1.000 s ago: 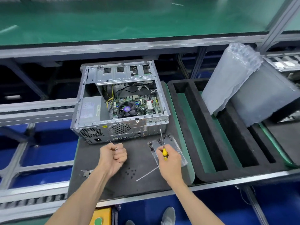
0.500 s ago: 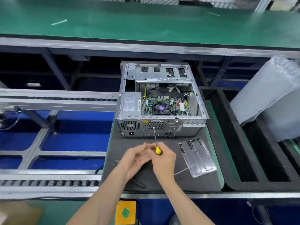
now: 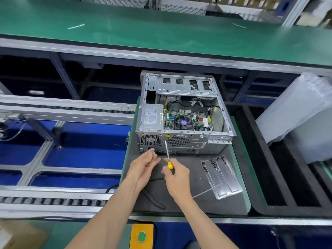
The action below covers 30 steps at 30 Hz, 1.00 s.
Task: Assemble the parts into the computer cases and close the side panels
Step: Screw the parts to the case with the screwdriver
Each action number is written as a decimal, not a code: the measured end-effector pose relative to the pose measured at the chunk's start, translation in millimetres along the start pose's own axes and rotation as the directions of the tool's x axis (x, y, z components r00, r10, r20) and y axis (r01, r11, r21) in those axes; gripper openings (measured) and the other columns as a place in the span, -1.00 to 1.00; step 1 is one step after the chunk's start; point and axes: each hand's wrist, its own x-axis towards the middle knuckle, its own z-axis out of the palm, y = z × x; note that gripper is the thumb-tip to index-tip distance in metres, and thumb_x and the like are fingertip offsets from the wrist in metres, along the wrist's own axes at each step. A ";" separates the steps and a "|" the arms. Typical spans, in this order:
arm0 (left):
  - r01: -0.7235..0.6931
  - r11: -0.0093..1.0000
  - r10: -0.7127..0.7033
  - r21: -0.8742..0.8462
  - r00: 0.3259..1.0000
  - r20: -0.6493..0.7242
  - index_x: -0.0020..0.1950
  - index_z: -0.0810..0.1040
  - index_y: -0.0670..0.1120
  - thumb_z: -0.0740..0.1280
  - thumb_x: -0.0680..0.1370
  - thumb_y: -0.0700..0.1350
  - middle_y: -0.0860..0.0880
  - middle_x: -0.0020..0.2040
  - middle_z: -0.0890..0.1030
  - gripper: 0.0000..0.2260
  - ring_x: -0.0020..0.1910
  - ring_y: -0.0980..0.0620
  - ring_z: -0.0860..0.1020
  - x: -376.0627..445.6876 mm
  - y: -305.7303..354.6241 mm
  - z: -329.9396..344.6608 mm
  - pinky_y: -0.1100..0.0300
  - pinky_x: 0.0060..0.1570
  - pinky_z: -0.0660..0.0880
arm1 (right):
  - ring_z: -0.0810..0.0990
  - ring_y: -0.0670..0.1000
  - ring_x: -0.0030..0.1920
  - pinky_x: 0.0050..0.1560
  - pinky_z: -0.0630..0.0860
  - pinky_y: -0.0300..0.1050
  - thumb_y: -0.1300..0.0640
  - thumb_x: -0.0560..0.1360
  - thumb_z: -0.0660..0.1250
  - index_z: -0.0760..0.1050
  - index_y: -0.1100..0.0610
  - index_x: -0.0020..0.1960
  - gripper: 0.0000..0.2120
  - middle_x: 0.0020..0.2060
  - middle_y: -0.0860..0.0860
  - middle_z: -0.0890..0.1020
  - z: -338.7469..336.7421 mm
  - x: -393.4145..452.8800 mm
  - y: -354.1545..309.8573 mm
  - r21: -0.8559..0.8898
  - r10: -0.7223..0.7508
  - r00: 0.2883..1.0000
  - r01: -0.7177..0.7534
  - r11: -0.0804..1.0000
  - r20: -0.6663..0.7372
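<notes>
At centre frame one open case (image 3: 183, 112) lies on the dark desk (image 3: 194, 203), holding a power supply (image 3: 152, 116), a board with one fan (image 3: 183, 122) and cables. Lower right of it a clear tray (image 3: 221, 178) holds small dark screws, too blurred to count. Right hand (image 3: 177, 178) fingers curl round a yellow-handled screwdriver (image 3: 168, 156); left hand (image 3: 143, 168) fingers are extended, and something small glints against them, unclear.

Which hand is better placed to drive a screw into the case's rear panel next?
Right. The right hand already grips the yellow-handled screwdriver, its tip up against the open silver computer case. The left hand hovers beside it, fingers relaxed.
</notes>
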 end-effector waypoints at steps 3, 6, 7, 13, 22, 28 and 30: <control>0.005 0.998 -0.006 -0.055 1.000 -0.019 0.09 0.56 -0.29 0.26 0.65 -0.25 -0.06 -0.31 0.59 -0.87 -0.31 0.13 0.60 3.7 3.5 0.7 -0.09 0.19 0.54 | 0.51 -0.10 -0.47 -0.33 0.47 -0.24 0.22 0.61 0.29 0.59 -0.03 0.17 -0.78 -0.28 0.09 0.65 2.3 -9.9 -0.4 0.065 -0.013 0.993 0.006 0.998 0.114; 0.035 0.992 -0.038 -0.121 0.999 -0.026 0.09 0.53 -0.27 0.30 0.63 -0.12 -0.05 -0.34 0.53 -0.80 -0.37 0.13 0.53 5.7 5.4 3.8 -0.06 0.12 0.57 | 0.50 -0.15 -0.41 -0.28 0.40 -0.32 0.17 0.62 0.29 0.58 -0.05 0.23 -0.76 -0.30 0.06 0.63 4.5 -14.7 0.4 0.055 -0.012 0.994 0.006 0.998 0.109; 0.043 0.988 -0.047 -0.146 0.999 -0.023 0.07 0.52 -0.26 0.31 0.62 -0.10 -0.05 -0.34 0.53 -0.79 -0.38 0.13 0.53 6.2 5.8 5.0 -0.07 0.14 0.57 | 0.50 -0.16 -0.38 -0.27 0.38 -0.36 0.17 0.62 0.30 0.58 -0.07 0.21 -0.77 -0.31 0.05 0.63 4.4 -15.8 0.0 0.042 -0.019 0.995 0.015 0.999 0.102; -0.001 0.993 0.002 -0.117 1.000 0.004 0.08 0.52 -0.33 0.37 0.55 -0.14 -0.22 -0.15 0.71 -0.74 -0.08 -0.06 0.73 3.8 9.5 10.2 0.02 -0.19 0.67 | 0.55 -0.07 -0.36 -0.32 0.40 -0.33 0.14 0.58 0.34 0.54 -0.03 -0.06 -0.92 -0.32 0.01 0.64 2.2 -17.2 -4.3 0.018 -0.037 0.995 0.035 0.999 0.090; 0.027 0.997 -0.024 -0.069 0.998 0.051 0.06 0.57 -0.35 0.30 0.61 -0.30 -0.26 -0.03 0.71 -0.88 -0.03 -0.11 0.72 2.0 17.2 9.6 0.07 -0.19 0.67 | 0.52 -0.16 -0.38 -0.30 0.41 -0.37 0.13 0.58 0.34 0.59 -0.07 -0.09 -0.87 -0.37 -0.08 0.61 0.7 -15.7 -6.1 -0.011 -0.003 0.995 0.004 1.000 0.097; 0.105 0.994 -0.103 -0.036 0.993 0.057 0.15 0.54 -0.36 0.29 0.60 -0.36 -0.27 0.00 0.71 -0.85 -0.04 -0.14 0.72 -1.1 24.8 9.8 0.02 -0.20 0.67 | 0.48 -0.18 -0.41 -0.32 0.38 -0.39 0.15 0.58 0.34 0.62 -0.03 -0.09 -0.87 -0.44 -0.03 0.57 1.5 -19.2 -8.7 0.038 0.040 0.995 -0.044 0.998 0.091; 0.139 0.990 -0.139 -0.002 0.990 0.032 0.14 0.55 -0.36 0.31 0.59 -0.36 -0.27 0.00 0.71 -0.85 -0.04 -0.15 0.72 -2.5 27.4 13.1 0.01 -0.22 0.67 | 0.51 -0.16 -0.40 -0.34 0.37 -0.37 0.14 0.58 0.33 0.63 -0.03 -0.06 -0.87 -0.41 -0.01 0.59 2.6 -21.8 -9.5 0.029 0.061 0.995 -0.063 0.998 0.074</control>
